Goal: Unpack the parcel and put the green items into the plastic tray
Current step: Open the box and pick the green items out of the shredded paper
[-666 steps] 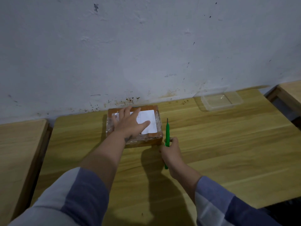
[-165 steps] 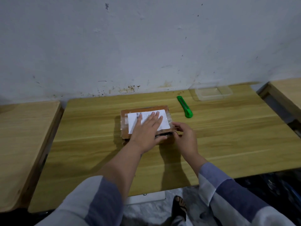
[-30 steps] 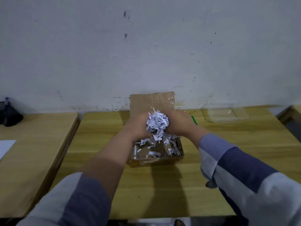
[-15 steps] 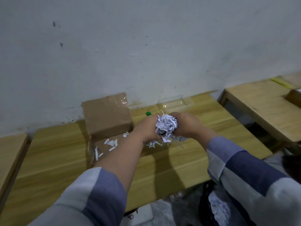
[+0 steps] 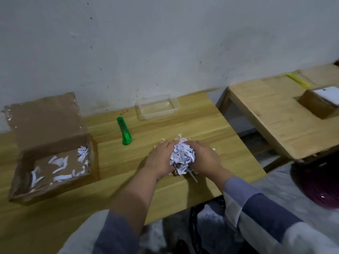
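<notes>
The opened cardboard parcel (image 5: 23,158) sits at the table's left, lid flap up against the wall, a few white paper strips left on its bottom. My left hand (image 5: 160,158) and my right hand (image 5: 204,157) cup a wad of shredded white paper (image 5: 182,155) between them, low over the table near its right front part. No green item shows in the wad or in the box. The clear plastic tray (image 5: 157,107) stands at the back by the wall, with nothing visible in it.
A green utility knife (image 5: 124,132) lies between the parcel and the tray. To the right stands a second wooden table (image 5: 275,116) with a labelled box (image 5: 321,103) and a yellow knife (image 5: 297,80). A gap to the floor separates the tables.
Both hands carried the paper wad out of the box and to the right, then down onto the table. The view swung right, so the parcel now sits far left.
</notes>
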